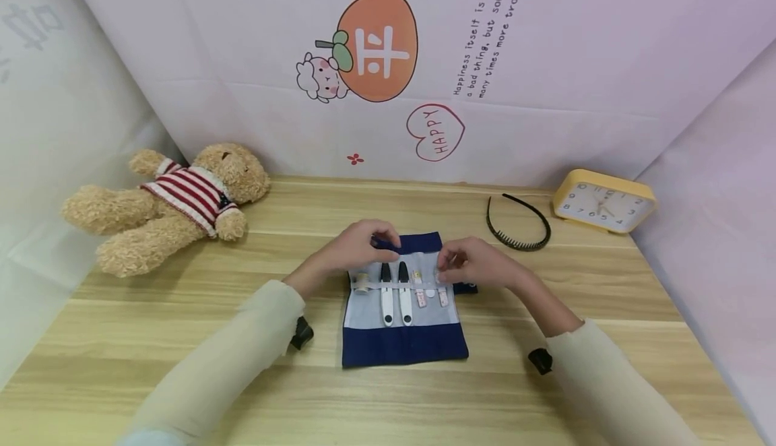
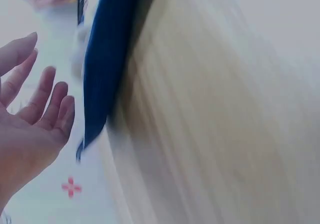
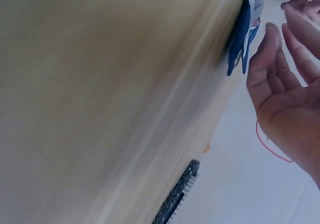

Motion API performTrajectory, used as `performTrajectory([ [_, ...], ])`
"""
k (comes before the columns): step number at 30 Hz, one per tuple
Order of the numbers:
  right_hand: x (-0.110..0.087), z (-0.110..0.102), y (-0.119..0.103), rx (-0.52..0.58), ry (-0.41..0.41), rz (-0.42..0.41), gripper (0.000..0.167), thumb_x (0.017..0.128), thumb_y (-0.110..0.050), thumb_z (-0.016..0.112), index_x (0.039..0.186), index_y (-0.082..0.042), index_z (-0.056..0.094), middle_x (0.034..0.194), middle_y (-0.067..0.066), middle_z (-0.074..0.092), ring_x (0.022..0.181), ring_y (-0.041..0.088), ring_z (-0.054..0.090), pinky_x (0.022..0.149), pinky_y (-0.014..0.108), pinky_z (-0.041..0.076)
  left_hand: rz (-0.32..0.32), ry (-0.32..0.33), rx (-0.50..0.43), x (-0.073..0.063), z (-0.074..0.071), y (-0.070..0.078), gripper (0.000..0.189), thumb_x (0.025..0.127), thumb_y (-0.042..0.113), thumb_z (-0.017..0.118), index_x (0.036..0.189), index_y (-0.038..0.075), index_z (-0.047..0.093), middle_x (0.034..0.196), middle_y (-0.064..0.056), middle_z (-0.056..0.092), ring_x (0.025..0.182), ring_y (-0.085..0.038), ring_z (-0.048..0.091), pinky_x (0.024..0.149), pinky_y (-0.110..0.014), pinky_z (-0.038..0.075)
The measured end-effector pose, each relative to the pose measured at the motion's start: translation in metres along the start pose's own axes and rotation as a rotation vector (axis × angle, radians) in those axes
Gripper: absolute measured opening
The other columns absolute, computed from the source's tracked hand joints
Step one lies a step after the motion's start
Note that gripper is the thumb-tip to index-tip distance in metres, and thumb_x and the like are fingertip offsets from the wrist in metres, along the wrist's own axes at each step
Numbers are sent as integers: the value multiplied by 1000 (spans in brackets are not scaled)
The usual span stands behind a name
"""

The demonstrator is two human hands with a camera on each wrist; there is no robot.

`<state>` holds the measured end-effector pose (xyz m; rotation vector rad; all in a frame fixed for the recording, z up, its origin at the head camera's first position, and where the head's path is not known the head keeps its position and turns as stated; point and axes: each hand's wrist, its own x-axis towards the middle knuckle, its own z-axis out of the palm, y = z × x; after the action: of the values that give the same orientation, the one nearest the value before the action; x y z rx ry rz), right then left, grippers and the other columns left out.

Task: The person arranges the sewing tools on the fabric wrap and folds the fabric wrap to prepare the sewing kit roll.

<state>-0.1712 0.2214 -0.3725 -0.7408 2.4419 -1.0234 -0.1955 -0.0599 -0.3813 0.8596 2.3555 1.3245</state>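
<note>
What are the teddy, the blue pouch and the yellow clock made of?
The teddy looks like soft, fluffy plush: its tan surface is curly and fuzzy.
The blue pouch seems to be matte cloth, since it has flat, bendy flaps.
The yellow clock has a smooth case with rounded corners, probably plastic, though painted metal is possible.

In the head view, we see bright, diffuse light, with the table [image 1: 273, 392] evenly lit and the backdrop [image 1: 545, 129] legible. In the left wrist view, we note smeared wood grain, pale haze and soft shadow beside the navy cloth [image 2: 107, 58]. In the right wrist view, we find the table dimmer and blurred, the fingers [image 3: 265, 53] sharper.
</note>
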Motion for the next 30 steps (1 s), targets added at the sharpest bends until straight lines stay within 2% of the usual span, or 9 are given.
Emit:
performTrajectory([
  [3, -12, 1, 2, -8, -5, -29, 9, 90, -12, 78, 95, -10, 70, 91, -2, 68, 84, 18, 64, 77, 34, 54, -22, 48, -21, -10, -14, -7, 22, 94, 10, 73, 112, -1, 69, 115, -10, 68, 114, -26, 59, 101, -43, 47],
  [6, -24, 4, 4, -2, -19, -55, 9, 91, -14, 77, 95, -10, 70, 89, -3, 67, 82, 17, 63, 75, 31, 55, -52, 102, 2, -20, -25, -14, 22, 94, 12, 73, 112, 0, 70, 117, -10, 67, 118, -28, 57, 101, -45, 46],
  [12, -43, 14, 2, 34, -86, -96, 14, 90, -17, 79, 98, -9, 71, 88, -4, 67, 79, 16, 64, 71, 30, 55, -126, 176, 13, -35, -39, -27, 17, 94, 10, 73, 109, 3, 70, 120, -8, 66, 121, -30, 55, 102, -45, 46],
  [19, -53, 21, -2, 51, -178, -92, 22, 88, -24, 81, 103, -12, 71, 92, -1, 68, 81, 15, 63, 73, 30, 55, -176, 147, 58, -39, -42, -36, 21, 94, 8, 72, 114, 2, 69, 124, -14, 64, 114, -33, 60, 99, -48, 48],
  [30, -54, 31, -5, -83, -254, -97, 36, 79, -31, 89, 107, -21, 69, 97, -7, 61, 84, 14, 56, 72, 27, 51, -225, 123, 90, -39, -42, -38, 24, 93, 3, 73, 117, 1, 68, 119, -15, 65, 110, -30, 62, 92, -44, 51],
])
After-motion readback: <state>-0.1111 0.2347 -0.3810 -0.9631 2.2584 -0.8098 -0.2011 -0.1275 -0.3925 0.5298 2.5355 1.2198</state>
